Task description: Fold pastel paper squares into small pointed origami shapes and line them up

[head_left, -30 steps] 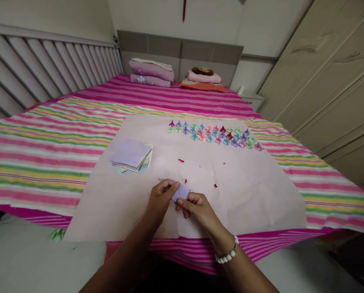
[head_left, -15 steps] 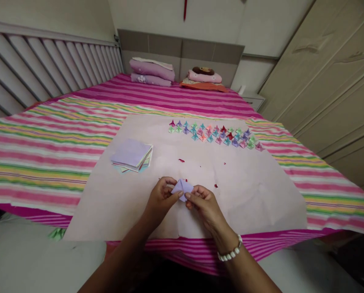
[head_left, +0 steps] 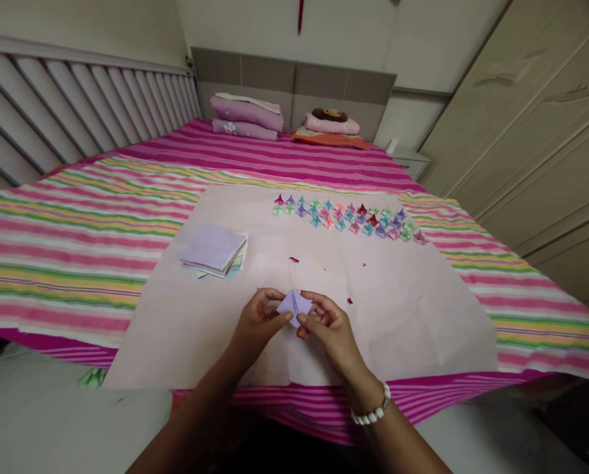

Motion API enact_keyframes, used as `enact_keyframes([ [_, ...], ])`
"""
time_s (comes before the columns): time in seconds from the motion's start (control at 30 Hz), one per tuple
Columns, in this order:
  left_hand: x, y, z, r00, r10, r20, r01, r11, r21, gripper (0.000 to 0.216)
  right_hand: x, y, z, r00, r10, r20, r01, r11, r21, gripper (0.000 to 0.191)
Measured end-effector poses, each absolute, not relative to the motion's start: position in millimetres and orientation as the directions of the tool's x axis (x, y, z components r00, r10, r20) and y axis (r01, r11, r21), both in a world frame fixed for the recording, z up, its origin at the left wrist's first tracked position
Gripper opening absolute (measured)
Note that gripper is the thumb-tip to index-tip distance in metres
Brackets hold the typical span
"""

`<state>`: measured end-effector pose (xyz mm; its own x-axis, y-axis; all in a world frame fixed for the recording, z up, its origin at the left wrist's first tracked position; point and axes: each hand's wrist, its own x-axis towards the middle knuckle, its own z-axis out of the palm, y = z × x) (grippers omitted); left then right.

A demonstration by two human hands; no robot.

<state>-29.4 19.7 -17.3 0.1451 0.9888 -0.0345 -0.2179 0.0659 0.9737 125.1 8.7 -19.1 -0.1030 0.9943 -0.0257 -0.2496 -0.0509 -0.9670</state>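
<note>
Between my two hands is a small piece of lavender origami paper [head_left: 293, 306], folded into a diamond with a crease down its middle. My left hand [head_left: 261, 322] pinches its left side, thumb on the front and fingers behind. On the right side, my right hand [head_left: 328, 326] grips it the same way, its thumb near the lower middle. The paper is held above a large pale sheet [head_left: 186, 342]. To the left lies a stack of square coloured papers [head_left: 213, 249], lavender on top. Several small folded paper pieces [head_left: 351, 214] in many colours stand in rows farther back.
Red paper scraps [head_left: 294, 259] dot the pale sheet. The sheet lies on a striped bed cover [head_left: 77, 243]. Folded bedding [head_left: 248, 117] is piled by the headboard [head_left: 344, 82]. A slatted rail [head_left: 91, 108] runs along the left, and a cabinet [head_left: 541, 131] stands at right.
My right fingers have shifted slightly up behind the lavender paper, and its middle crease now looks more open. Both hands stay in nearly the same place.
</note>
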Motion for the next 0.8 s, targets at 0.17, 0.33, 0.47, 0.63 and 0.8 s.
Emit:
enact_keyframes([
  [0.17,-29.7,19.5,-18.6,0.195,0.98,-0.029,-0.235,0.075,0.969,0.032,125.2,9.4,-20.2,-0.092,0.995,-0.026,-0.266,-0.049,-0.963,0.035],
  [0.33,-32.6,19.2,-19.3,0.226,0.972,-0.066,-0.137,0.099,0.986,0.023,125.7,10.8,-21.1,-0.103,0.994,-0.037,-0.275,-0.064,-0.959,0.027],
  [0.47,-33.3,17.8,-17.7,0.282,0.954,-0.098,-0.09,0.128,0.988,0.025,125.5,10.6,-20.7,-0.111,0.993,-0.043,-0.286,-0.074,-0.955,0.022],
  [0.63,-33.6,17.7,-15.6,0.303,0.946,-0.114,-0.12,0.157,0.98,0.026,125.4,9.5,-18.3,-0.117,0.991,-0.072,-0.294,-0.104,-0.95,0.02],
  [0.8,-34.7,17.7,-14.7,0.286,0.95,-0.124,-0.178,0.18,0.967,0.026,125.9,9.5,-17.2,-0.106,0.99,-0.097,-0.357,-0.129,-0.925,0.014],
])
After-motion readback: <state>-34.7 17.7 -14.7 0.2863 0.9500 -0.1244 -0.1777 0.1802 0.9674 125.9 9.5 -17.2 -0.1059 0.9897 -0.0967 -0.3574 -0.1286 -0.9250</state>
